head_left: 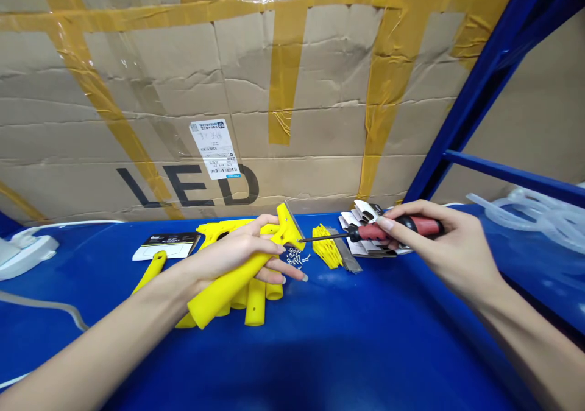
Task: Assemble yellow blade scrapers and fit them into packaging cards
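My left hand (249, 246) is wrapped round a yellow scraper (228, 286), whose handle slants down to the left and whose head, with a thin metal blade, points up. In my right hand (439, 240) is a screwdriver (379, 231) with a red and black handle. Its tip meets the scraper head near the blade side. Under the left hand lie several more yellow scraper handles (255, 304). Just beyond the left fingertips is a small pile of screws (295, 257). Yellow plastic pieces (326, 246) and grey metal blades (350, 257) rest to the right of the screws.
Folded printed cards (361, 222) lie behind the screwdriver. At the left are a black and white card (167, 246) and a white device (27, 256). A taped cardboard box (320, 106) stands behind the blue table (365, 338). Blue rack posts (470, 94) and clear tubing (539, 216) are at right.
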Tool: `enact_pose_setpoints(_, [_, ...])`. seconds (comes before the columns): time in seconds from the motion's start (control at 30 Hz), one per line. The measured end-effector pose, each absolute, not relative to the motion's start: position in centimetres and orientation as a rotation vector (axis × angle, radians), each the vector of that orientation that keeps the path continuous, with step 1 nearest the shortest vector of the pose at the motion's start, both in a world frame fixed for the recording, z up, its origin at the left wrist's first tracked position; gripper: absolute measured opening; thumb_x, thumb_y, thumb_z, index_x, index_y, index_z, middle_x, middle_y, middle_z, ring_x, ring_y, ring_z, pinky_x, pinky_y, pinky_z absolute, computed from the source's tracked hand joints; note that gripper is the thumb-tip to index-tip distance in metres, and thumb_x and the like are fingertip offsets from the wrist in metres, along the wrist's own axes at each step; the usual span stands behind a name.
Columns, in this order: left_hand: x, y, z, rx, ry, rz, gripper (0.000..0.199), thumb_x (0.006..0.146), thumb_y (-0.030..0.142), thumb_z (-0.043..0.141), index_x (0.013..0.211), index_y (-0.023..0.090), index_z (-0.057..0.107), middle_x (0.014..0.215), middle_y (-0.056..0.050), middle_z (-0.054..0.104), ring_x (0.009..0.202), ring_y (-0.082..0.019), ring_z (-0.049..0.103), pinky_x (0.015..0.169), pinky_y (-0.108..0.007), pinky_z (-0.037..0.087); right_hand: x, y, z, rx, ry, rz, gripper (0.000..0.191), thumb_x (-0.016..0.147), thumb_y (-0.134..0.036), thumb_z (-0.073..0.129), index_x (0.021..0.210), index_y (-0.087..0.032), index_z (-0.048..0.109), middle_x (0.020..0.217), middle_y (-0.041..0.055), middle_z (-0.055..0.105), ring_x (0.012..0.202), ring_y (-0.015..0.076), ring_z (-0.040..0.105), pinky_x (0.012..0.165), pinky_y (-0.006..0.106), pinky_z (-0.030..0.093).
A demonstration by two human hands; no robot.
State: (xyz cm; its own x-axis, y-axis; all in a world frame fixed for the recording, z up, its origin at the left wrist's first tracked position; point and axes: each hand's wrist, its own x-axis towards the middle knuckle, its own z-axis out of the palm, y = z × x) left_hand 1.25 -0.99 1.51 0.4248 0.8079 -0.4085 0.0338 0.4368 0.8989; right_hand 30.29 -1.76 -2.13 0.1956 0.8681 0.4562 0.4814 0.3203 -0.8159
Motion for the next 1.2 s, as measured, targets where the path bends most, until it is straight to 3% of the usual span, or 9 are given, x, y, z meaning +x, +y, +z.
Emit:
enact_pose_setpoints(0.47, [1.1, -1.1, 1.8, 0.98, 1.056, 0.63, 0.06, 0.088, 0.009, 0.062, 0.138, 0.027, 0.033, 0.134, -0.013, 0.059, 0.092, -0.028, 0.078, 0.056, -0.017, 0.059, 29.9, -2.1, -1.9, -1.265, -1.369, 0.653, 0.031, 0.067, -0.045, 0.089, 0.082, -0.022, 0.074, 0.071, 0.0045, 0.075, 0.066, 0.0249, 0.073, 0.065, 0.034, 0.061])
enact_pose_setpoints(0.63, [1.4, -1.0, 2.0, 0.959, 1.067, 0.638, 0.066, 0.087, 0.01, 0.064, 0.14, 0.028, 0.03, 0.128, -0.012, 0.062, 0.089, -0.027, 0.078, 0.056, -0.018, 0.059, 29.8, -2.1, -2.0, -1.275, -1.424, 0.563, 0.033, 0.07, -0.051, 0.086, 0.081, -0.023, 0.073, 0.069, 0.0023, 0.073, 0.059, 0.0197, 0.068, 0.057, 0.029, 0.056])
enact_pose_setpoints(0.77, [1.5, -1.0, 1.6, 0.989, 1.079, 0.682, 0.065, 0.084, 0.009, 0.066, 0.136, 0.026, 0.032, 0.117, -0.012, 0.066, 0.085, -0.027, 0.079, 0.062, -0.022, 0.061, 29.5, -2.4, -1.8, -1.362, -1.491, 0.488, 0.04, 0.087, -0.06, 0.066, 0.076, -0.022, 0.07, 0.053, -0.0004, 0.06, 0.046, 0.017, 0.057, 0.045, 0.029, 0.045])
enact_pose_setpoints(0.83, [1.5, -1.0, 1.1, 0.993, 1.054, 0.73, 0.068, 0.082, 0.01, 0.069, 0.136, 0.027, 0.032, 0.112, -0.01, 0.068, 0.083, -0.026, 0.079, 0.067, -0.026, 0.063, 29.5, -2.5, -1.7, -1.357, -1.537, 0.458, 0.039, 0.091, -0.059, 0.061, 0.081, -0.022, 0.071, 0.062, 0.0015, 0.064, 0.055, 0.0188, 0.062, 0.05, 0.03, 0.047])
enact_pose_setpoints(0.9, [1.5, -0.9, 0.5, 0.978, 1.028, 0.759, 0.072, 0.08, 0.011, 0.073, 0.136, 0.028, 0.031, 0.109, -0.009, 0.069, 0.081, -0.025, 0.079, 0.07, -0.028, 0.063, 29.5, -2.6, -1.6, -1.216, -1.566, 0.463, 0.029, 0.085, -0.051, 0.072, 0.099, -0.025, 0.069, 0.086, 0.0035, 0.072, 0.076, 0.0219, 0.069, 0.063, 0.031, 0.054])
enact_pose_setpoints(0.97, [1.7, -1.0, 0.0, 0.959, 1.024, 0.75, 0.074, 0.078, 0.011, 0.074, 0.136, 0.028, 0.03, 0.105, -0.008, 0.07, 0.08, -0.025, 0.079, 0.072, -0.029, 0.064, 29.7, -2.6, -1.6, -1.059, -1.562, 0.515, 0.042, 0.077, -0.042, 0.08, 0.112, -0.029, 0.063, 0.105, 0.0041, 0.071, 0.088, 0.0223, 0.07, 0.071, 0.032, 0.057])
enact_pose_setpoints(1.03, [2.2, -1.2, -0.4, 0.941, 1.028, 0.716, 0.075, 0.078, 0.009, 0.074, 0.136, 0.026, 0.03, 0.102, -0.009, 0.071, 0.08, -0.027, 0.079, 0.072, -0.03, 0.064, 29.9, -2.5, -1.6, -1.064, -1.552, 0.583, 0.033, 0.08, -0.043, 0.077, 0.106, -0.027, 0.064, 0.095, 0.003, 0.071, 0.069, 0.0182, 0.068, 0.061, 0.03, 0.055])
enact_pose_setpoints(1.13, [3.0, -1.6, -0.4, 0.91, 1.048, 0.701, 0.074, 0.079, 0.005, 0.07, 0.138, 0.024, 0.029, 0.098, -0.011, 0.072, 0.078, -0.029, 0.079, 0.072, -0.032, 0.065, 30.1, -2.6, -1.4, -1.212, -1.553, 0.582, 0.025, 0.088, -0.048, 0.067, 0.09, -0.023, 0.067, 0.06, -0.0028, 0.061, 0.038, 0.0098, 0.046, 0.042, 0.026, 0.041])
enact_pose_setpoints(1.2, [3.3, -1.8, -0.1, 0.885, 1.069, 0.73, 0.073, 0.079, 0.003, 0.068, 0.137, 0.024, 0.029, 0.099, -0.011, 0.073, 0.079, -0.029, 0.079, 0.074, -0.033, 0.065, 30.2, -2.6, -1.3, -1.154, -1.569, 0.576, 0.024, 0.082, -0.042, 0.074, 0.094, -0.023, 0.069, 0.072, -0.0006, 0.068, 0.044, 0.0103, 0.051, 0.045, 0.026, 0.043])
